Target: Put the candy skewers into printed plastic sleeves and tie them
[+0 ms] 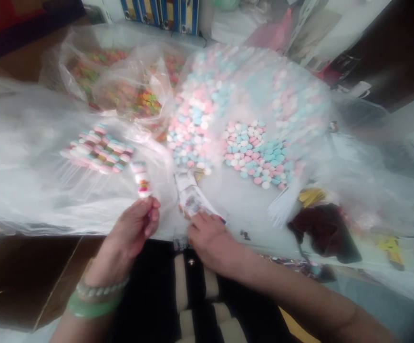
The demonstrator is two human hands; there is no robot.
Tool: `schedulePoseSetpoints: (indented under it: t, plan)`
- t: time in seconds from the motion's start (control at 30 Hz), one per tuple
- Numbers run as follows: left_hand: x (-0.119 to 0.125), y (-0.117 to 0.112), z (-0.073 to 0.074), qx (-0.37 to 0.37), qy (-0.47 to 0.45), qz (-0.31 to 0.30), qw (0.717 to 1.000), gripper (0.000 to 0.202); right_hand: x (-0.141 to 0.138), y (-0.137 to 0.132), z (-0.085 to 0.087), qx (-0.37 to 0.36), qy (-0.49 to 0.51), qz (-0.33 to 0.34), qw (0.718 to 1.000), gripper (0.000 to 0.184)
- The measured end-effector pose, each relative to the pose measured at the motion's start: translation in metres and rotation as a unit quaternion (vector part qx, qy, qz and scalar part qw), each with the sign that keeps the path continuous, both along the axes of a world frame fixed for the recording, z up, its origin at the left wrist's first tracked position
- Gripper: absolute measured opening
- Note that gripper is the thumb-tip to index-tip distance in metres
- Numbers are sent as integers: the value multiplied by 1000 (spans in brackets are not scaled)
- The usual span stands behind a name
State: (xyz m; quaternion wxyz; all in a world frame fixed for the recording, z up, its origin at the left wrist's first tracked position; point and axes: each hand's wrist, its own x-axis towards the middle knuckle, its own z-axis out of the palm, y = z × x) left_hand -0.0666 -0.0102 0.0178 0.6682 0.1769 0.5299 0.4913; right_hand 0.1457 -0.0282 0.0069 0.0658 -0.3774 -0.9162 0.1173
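Observation:
My left hand (135, 228) is closed in a pinch on the stick of a candy lollipop (140, 178), a short stack of pastel sweets held upright. My right hand (210, 236) rests knuckles up on the table edge, its fingers pressed on a small printed wrapper strip (192, 197). Just beyond lies a loose pile of pink, blue and white candies (255, 152) on clear plastic. A row of finished lollipops (98, 150) lies on plastic at the left.
Big clear bags of pastel candies (228, 90) and of multicoloured candies (135, 97) stand behind. A bundle of white sticks (282, 205) lies right of centre, beside a dark cloth (321, 231). A brown carton (24, 276) sits at lower left.

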Motion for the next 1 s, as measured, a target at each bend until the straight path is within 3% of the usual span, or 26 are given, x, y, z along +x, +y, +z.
schedulePoseSetpoints:
  t: [0.13,0.23,0.33,0.47,0.6,0.77,0.87,1.0]
  plan:
    - [-14,-9,-12,-103,-14,-39,994,16,7,-10,-23,29,-18,26,999,11]
    - [-15,-12,-15,-128,-16,-48,990,17,9,1,-19,-25,6,19,999,13]
    - [-13,-11,-13,-125,-22,-32,991,18,14,23,-3,-97,-25,-54,994,13]
    - [-8,-9,-9,-92,-19,-30,995,18,14,58,5,-51,-69,-168,982,17]
    - [3,-8,-9,-56,-33,-62,996,23,-7,91,-14,11,-26,-152,988,21]
    - [10,-10,-12,-114,-28,-46,992,21,-26,114,-39,31,-12,-151,988,20]
    - [8,-11,-15,-123,-17,-32,992,19,-22,111,-33,37,17,-178,983,20]
    - [9,-9,-20,-116,-43,-23,992,22,-27,83,-8,-24,141,-211,967,22]
